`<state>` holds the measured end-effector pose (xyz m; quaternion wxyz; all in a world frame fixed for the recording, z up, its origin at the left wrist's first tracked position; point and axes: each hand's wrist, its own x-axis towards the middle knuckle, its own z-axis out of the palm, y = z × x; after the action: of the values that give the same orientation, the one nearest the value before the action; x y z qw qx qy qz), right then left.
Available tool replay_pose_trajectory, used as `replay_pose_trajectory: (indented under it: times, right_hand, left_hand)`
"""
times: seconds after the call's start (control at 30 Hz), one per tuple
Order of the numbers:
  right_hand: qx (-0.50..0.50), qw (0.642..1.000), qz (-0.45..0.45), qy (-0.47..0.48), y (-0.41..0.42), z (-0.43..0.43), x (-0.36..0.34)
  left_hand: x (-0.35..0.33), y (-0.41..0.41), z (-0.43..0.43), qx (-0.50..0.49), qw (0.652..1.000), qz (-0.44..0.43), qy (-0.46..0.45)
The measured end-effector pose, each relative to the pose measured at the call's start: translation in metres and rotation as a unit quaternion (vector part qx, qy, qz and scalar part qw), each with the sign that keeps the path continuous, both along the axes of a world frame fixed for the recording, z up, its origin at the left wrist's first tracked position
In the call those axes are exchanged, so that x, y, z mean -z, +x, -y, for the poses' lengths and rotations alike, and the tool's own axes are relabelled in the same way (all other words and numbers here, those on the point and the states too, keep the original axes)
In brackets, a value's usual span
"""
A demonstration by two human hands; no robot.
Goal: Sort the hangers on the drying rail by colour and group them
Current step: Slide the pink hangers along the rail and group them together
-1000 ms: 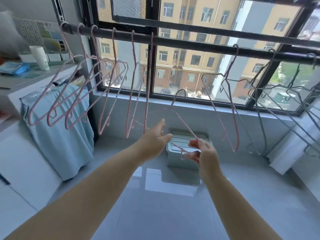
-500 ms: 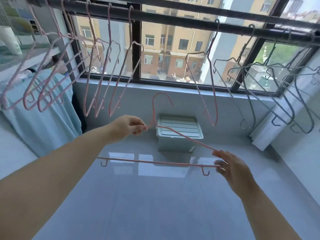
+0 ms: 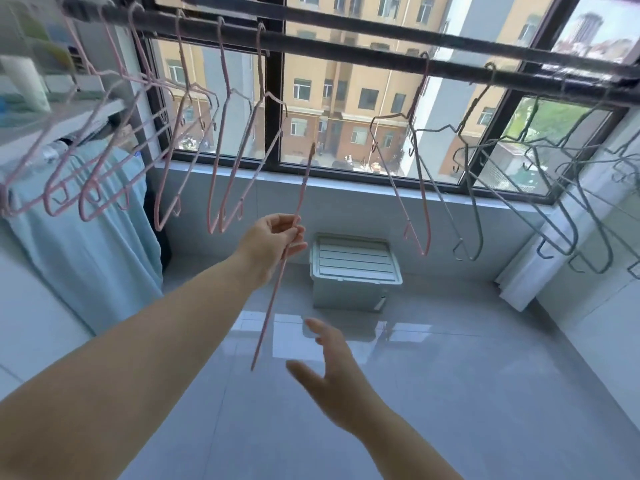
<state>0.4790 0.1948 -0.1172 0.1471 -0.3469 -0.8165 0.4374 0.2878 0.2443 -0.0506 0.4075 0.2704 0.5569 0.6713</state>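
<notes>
Right hand (image 3: 337,375) just let go, fingers spread. Left hand (image 3: 273,237) alone pinches the thin pink wire hanger (image 3: 273,299), off the black drying rail (image 3: 346,51); pink hanger bunch (image 3: 156,216) at 10 o'clock probably next.

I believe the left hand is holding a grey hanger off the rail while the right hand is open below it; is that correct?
Not quite: the head view shows that the hanger held by the left hand is pink, not grey. The rest stands: it is off the rail, and the right hand is open below it.
</notes>
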Motion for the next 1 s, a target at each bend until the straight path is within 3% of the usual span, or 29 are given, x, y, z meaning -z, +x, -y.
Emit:
replay_pose_trajectory:
  times: [0.13,0.4,0.63,0.83,1.0]
  right_hand:
    - [-0.017,1.0,-0.014,0.008,-0.028,0.017,-0.015]
    - [0.045,0.989,-0.105,0.095,-0.058,-0.008,-0.048]
    - [0.066,0.977,-0.173,0.107,-0.086,-0.044,-0.096]
    - [0.081,0.976,-0.18,0.097,-0.113,-0.072,-0.119]
    - [0.1,0.978,-0.163,0.077,-0.118,-0.073,-0.105]
  left_hand:
    - [-0.035,0.007,-0.014,-0.012,0.997,0.071,0.041]
    - [-0.086,-0.003,-0.034,0.022,0.993,0.074,0.09]
    - [-0.127,-0.029,-0.052,0.042,0.992,-0.073,0.09]
    - [-0.136,-0.051,-0.072,0.054,0.995,-0.021,0.076]
    - [-0.119,-0.055,-0.079,0.026,0.997,-0.031,0.059]
